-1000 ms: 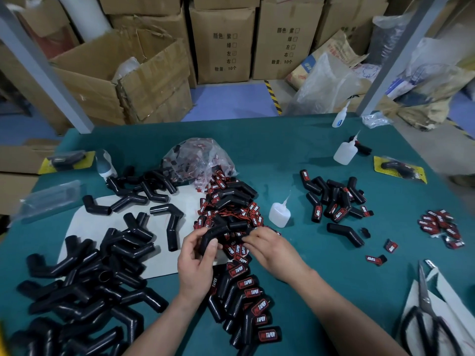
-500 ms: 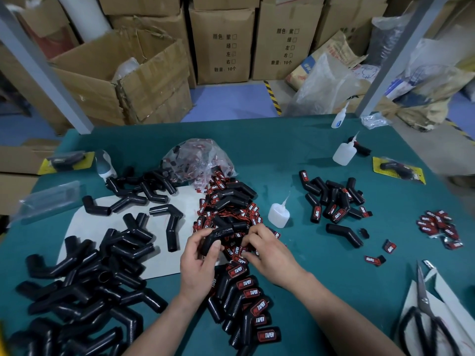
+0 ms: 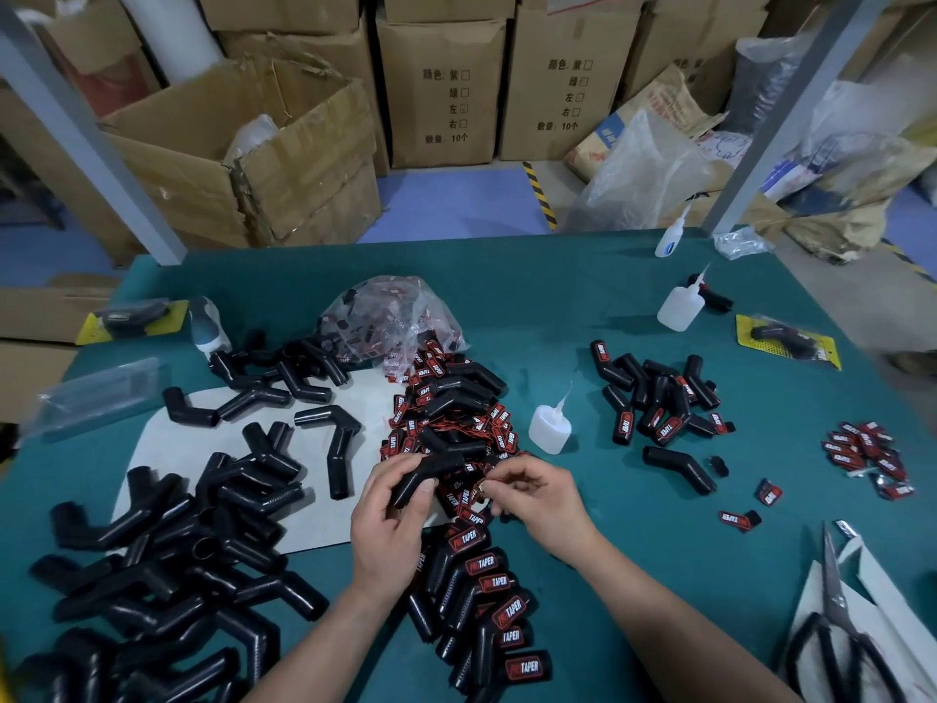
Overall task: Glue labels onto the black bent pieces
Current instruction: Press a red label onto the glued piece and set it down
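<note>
My left hand (image 3: 390, 520) grips a black bent piece (image 3: 431, 476) above the label heap. My right hand (image 3: 537, 499) is just right of it, its fingertips curled and pinching a small red-and-black label (image 3: 480, 487) at the edge of the pile of loose labels (image 3: 451, 418). Bent pieces with "TAPER" labels on them (image 3: 487, 611) lie in a row below my hands. A big heap of unlabelled black bent pieces (image 3: 162, 565) fills the left. A white glue bottle (image 3: 550, 426) stands right of the label pile.
A second group of labelled pieces (image 3: 659, 398) lies at the right, with more loose labels (image 3: 862, 454) farther right. Two more glue bottles (image 3: 682, 304) stand at the back. Scissors (image 3: 836, 626) rest at the bottom right. A plastic bag of labels (image 3: 390, 317) sits behind the pile.
My right hand has lifted slightly and its fingertips have closed on a label from the pile. My left hand keeps holding the same bent piece, tilted a little more.
</note>
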Demonstrator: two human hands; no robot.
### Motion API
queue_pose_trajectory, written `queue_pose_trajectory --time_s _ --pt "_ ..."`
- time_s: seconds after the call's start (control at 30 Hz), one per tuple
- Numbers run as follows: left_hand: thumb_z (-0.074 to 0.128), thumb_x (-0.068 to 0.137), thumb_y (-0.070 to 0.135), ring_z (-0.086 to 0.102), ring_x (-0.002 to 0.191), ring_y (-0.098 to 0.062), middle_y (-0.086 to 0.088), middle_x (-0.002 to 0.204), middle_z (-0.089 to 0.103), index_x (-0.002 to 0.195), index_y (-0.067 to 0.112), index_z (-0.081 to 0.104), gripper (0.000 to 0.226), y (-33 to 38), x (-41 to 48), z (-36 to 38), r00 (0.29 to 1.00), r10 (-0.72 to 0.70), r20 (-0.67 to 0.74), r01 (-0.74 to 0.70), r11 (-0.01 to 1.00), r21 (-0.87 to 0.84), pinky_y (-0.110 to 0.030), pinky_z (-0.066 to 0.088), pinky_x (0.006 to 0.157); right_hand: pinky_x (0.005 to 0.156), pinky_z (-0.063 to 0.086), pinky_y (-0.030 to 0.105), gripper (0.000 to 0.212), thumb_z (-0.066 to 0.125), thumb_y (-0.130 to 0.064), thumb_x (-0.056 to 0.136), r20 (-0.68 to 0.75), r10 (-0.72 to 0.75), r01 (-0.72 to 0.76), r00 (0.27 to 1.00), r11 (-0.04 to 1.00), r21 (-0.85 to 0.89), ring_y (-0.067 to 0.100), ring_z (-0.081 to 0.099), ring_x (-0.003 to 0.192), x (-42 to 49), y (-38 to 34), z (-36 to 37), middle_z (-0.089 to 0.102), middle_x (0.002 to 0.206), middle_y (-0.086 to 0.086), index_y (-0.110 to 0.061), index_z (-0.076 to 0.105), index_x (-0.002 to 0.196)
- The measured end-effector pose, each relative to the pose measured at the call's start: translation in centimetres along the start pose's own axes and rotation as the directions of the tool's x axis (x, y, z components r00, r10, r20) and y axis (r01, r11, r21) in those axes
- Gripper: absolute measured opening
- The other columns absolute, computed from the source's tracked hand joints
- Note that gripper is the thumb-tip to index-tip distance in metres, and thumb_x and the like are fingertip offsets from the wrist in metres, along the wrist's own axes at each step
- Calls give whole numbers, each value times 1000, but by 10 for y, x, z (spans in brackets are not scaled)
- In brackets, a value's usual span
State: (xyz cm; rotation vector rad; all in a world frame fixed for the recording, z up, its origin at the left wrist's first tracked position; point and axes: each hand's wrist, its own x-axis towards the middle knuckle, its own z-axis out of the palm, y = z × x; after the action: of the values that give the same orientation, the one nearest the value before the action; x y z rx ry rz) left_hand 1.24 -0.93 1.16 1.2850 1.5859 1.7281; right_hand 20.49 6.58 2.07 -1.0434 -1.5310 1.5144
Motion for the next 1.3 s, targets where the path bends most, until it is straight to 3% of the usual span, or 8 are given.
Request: queue_pose_trajectory --time_s 0.2,0.33,0.57,0.7,0.83,0.97,1.17,1.3 --pt "68 94 36 64 119 -7 20 124 68 129 52 65 39 8 -1 2 1000 -11 -5 11 1000 -2 -17 48 102 71 56 32 18 63 -12 98 -21 -123 121 992 989 -80 20 65 81 2 -2 2 64 103 -1 -25 73 106" --pt "66 93 31 64 118 -2 24 124 67 130 54 63 44 11 -2 3 1000 -7 3 7 1000 -23 -14 48 99 73 56 24 19 73 -12 90 -63 -35 35 997 999 -5 21 73 80 -1 -4 5 74 89 7 -30 74 96" --pt "68 90 29 66 111 2 25 120 69 127 44 64 40 13 -7 4 999 -47 7 48 995 -85 -12 50 94 76 56 30 38 64 2 92 -74 -234 219 969 961 -166 21 65 92 1 2 3 63 106 -5 -30 77 107" --pt "70 88 32 68 106 -1 21 116 71 121 51 66 38 14 -6 3 997 -73 -5 72 992 -107 -14 53 91 79 54 31 31 60 -11 96 -81 -238 221 968 959 -180 17 60 95 1 1 3 58 106 -10 -33 74 112" --pt "75 90 25 69 116 -15 4 122 74 118 41 72 33 13 -4 4 996 -84 -3 83 985 -152 -25 55 98 88 53 34 28 57 -13 97 -113 -175 165 978 982 -90 19 60 100 0 -6 5 57 111 -10 -32 73 110" --pt "77 88 12 71 113 -23 -4 118 76 114 32 75 33 9 -2 4 978 -207 28 208 957 -203 -34 56 101 85 53 31 32 59 -9 95 -136 -159 163 978 987 16 19 61 96 0 -19 13 61 110 -7 -33 75 108" --pt "76 83 22 74 104 -19 3 112 78 109 44 77 33 22 -1 7 959 -282 2 276 938 -208 -21 56 92 70 51 17 33 65 0 94 -229 -51 90 972 982 168 7 64 72 15 -55 22 72 83 -6 -31 78 93" --pt "81 90 32 75 104 -27 -2 115 77 114 41 73 27 38 -5 5 952 -304 -47 283 925 -254 -38 59 94 67 49 13 23 67 -9 92 -165 -121 152 979 969 193 1 63 72 8 -90 21 71 87 -9 -29 79 96"
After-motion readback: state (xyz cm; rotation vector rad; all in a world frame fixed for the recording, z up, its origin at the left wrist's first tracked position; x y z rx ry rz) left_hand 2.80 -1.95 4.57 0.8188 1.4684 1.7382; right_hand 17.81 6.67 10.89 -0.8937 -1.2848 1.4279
